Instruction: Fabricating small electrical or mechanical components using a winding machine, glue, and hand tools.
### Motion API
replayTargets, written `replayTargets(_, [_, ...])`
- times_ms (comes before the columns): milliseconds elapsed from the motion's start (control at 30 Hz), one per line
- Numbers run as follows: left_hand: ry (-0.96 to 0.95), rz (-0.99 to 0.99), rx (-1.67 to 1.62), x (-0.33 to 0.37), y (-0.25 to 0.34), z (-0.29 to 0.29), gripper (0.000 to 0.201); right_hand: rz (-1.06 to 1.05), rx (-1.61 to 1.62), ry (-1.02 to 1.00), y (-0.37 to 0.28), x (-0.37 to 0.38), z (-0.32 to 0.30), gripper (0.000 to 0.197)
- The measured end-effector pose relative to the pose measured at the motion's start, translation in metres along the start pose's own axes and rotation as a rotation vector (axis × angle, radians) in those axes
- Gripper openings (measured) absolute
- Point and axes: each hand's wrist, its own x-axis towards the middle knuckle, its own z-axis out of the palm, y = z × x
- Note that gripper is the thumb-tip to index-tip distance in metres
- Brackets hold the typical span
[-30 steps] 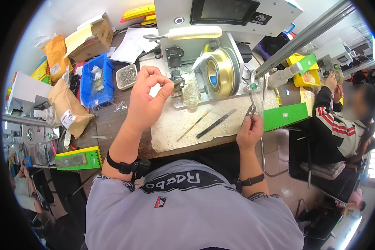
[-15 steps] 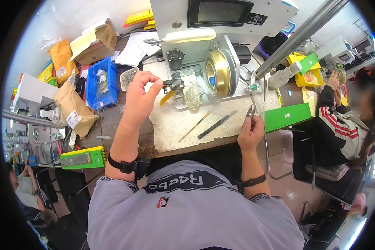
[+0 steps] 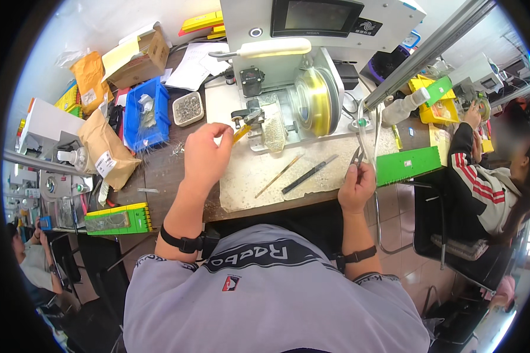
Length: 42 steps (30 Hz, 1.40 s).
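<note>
My left hand (image 3: 206,154) is held beside the small clamp (image 3: 248,116) on the machine's left side, thumb and fingers pinched together; whatever they hold is too small or hidden to see. A yellow-handled piece (image 3: 242,133) slants down from the clamp, close to my fingertips. Right of it is a rough, pale metallic roller (image 3: 273,130), then a large gold wheel (image 3: 312,101), which looks smeared. My right hand (image 3: 357,187) is closed round small dark-jawed pliers (image 3: 357,156), jaws pointing up, above the worn pale sheet's right edge.
A thin brush (image 3: 278,176) and a dark flat tool (image 3: 310,175) lie on the pale sheet (image 3: 241,197). Left stand a tub of small metal parts (image 3: 188,109) and a blue bin (image 3: 129,126). Right are a green tray (image 3: 408,166), a bottle (image 3: 403,109) and a seated co-worker (image 3: 480,182).
My left hand has come down toward me, uncovering the tub of parts. The gold wheel looks more smeared than before. My right hand with the pliers stays nearly where it was.
</note>
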Motion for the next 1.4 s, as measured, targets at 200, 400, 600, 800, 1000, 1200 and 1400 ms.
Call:
replayTargets(200, [-0.054, 0.069, 0.124, -0.016, 0.001, 0.008, 0.022, -0.022, -0.013, 0.001, 0.001, 0.0, 0.0, 0.011])
replayTargets(400, [-0.058, 0.069, 0.077, -0.026, 0.001, 0.018, 0.022, 0.019, -0.006, -0.01, 0.001, -0.002, 0.0, 0.011])
replayTargets(600, [-0.013, 0.058, -0.023, -0.03, -0.003, 0.023, 0.021, -0.01, -0.011, 0.002, 0.002, -0.002, 0.001, 0.011])
replayTargets(800, [-0.024, 0.019, -0.07, -0.029, -0.009, 0.024, 0.021, -0.005, -0.035, 0.004, 0.002, -0.003, 0.001, 0.01])
replayTargets(1000, [-0.027, 0.0, -0.088, -0.03, -0.008, 0.024, 0.02, -0.009, -0.056, 0.01, 0.003, -0.003, 0.002, 0.011])
replayTargets(1200, [0.0, 0.066, -0.072, -0.03, -0.007, 0.025, 0.019, -0.011, -0.055, 0.014, 0.001, -0.002, 0.001, 0.011])
replayTargets(1400, [0.006, 0.102, -0.067, -0.03, -0.006, 0.024, 0.018, -0.024, -0.067, 0.012, 0.001, -0.002, 0.001, 0.011])
